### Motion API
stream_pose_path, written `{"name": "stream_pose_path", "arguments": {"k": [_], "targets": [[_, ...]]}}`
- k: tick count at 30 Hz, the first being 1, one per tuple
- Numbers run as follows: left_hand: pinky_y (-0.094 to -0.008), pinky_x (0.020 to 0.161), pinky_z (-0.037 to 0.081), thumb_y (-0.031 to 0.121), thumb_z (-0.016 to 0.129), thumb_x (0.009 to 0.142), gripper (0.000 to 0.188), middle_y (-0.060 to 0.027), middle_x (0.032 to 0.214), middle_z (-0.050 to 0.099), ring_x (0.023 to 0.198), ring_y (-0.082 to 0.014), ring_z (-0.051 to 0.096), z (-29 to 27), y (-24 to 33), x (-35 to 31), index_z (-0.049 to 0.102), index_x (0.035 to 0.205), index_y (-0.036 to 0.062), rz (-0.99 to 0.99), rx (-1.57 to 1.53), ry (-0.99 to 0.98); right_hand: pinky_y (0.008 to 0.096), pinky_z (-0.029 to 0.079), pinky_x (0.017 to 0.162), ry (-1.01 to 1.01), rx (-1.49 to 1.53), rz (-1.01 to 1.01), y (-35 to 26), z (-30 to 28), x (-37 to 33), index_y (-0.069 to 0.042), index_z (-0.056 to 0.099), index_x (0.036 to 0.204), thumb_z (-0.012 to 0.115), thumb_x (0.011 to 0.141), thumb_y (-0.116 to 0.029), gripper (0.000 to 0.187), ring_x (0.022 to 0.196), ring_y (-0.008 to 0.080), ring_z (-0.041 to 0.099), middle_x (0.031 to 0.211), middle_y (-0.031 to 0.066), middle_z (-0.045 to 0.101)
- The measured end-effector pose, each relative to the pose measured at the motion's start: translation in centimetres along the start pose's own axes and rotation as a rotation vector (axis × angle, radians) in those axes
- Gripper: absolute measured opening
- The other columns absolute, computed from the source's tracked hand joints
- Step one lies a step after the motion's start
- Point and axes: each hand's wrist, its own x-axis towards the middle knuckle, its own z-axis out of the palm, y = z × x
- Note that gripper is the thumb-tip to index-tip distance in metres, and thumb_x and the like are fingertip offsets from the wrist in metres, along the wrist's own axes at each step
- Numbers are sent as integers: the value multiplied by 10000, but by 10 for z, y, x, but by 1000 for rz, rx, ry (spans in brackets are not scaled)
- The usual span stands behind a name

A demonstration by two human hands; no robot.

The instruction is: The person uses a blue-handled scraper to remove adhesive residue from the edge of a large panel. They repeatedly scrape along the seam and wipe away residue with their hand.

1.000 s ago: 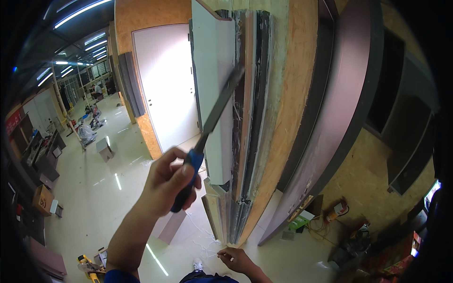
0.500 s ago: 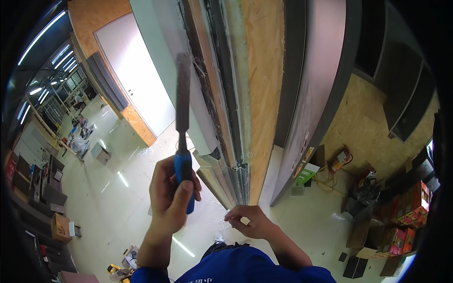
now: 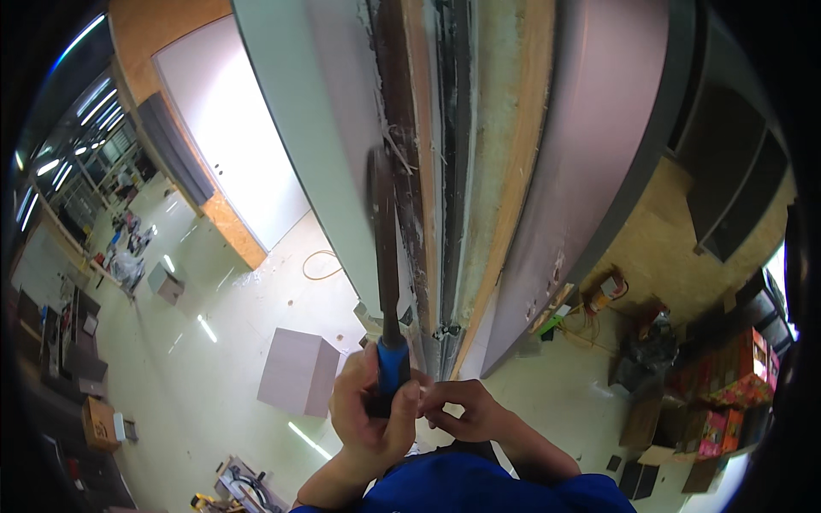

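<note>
My left hand (image 3: 366, 417) is wrapped round the blue and black handle of a chisel (image 3: 390, 299). Its long dark blade points up and away from me, in front of the edge of a layered wall or door frame (image 3: 422, 128). Ragged pale strands (image 3: 398, 154) cling to that edge close to the blade. Beside the handle, my right hand (image 3: 470, 412) has its thumb and fingertips pinched together, close against the left hand. What the pinch holds, if anything, is too small to make out.
A grey box-like block (image 3: 295, 372) stands on the floor to the left, with a white door (image 3: 235, 137) beyond. To the right of the frame rises a pinkish-grey door panel (image 3: 590, 128). Colourful cartons (image 3: 727, 385) are stacked at the far right. Tools (image 3: 244, 487) lie at lower left.
My left hand has moved right and down with the chisel, bringing it beside my right hand. The blade is now nearer the frame edge. The view has shifted, uncovering the grey block.
</note>
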Motion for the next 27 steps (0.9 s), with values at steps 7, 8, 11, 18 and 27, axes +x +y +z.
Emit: {"name": "stream_pose_path", "arguments": {"k": [7,8,11,18,27], "targets": [[-281,601,564,110,561,972,510,-225,1099,623,740,-211,689,41,24,25,312,1409,29,-60,148,272,280,535,681,-285,92,-38,-1,-52,-10,9,655,1008,632,875,37,138,781,168,681,935,97,698],[-266,653,566,-14,570,935,509,-189,1090,648,773,-148,674,44,22,16,361,1399,-8,-48,144,325,280,531,683,-325,71,-38,3,-59,-18,5,661,1020,632,870,40,157,789,173,682,940,102,701],[-260,642,564,-2,565,938,528,-167,1057,662,761,-148,677,62,38,11,365,1426,-4,-143,332,347,286,548,698,-432,149,56,2,-89,-41,-5,668,1041,631,854,65,203,795,176,692,942,104,709],[-233,532,462,62,492,984,630,-46,727,580,547,-90,553,98,36,34,204,1545,37,-99,382,399,284,551,698,-485,137,119,4,-130,-91,-10,681,1013,648,819,74,213,772,167,694,882,94,714],[-224,426,400,192,449,1044,589,-38,740,541,484,-74,467,113,42,33,181,1566,142,-167,170,470,290,543,711,-608,78,137,-14,-142,-123,-17,691,994,651,831,46,180,779,172,685,904,91,712]]}}
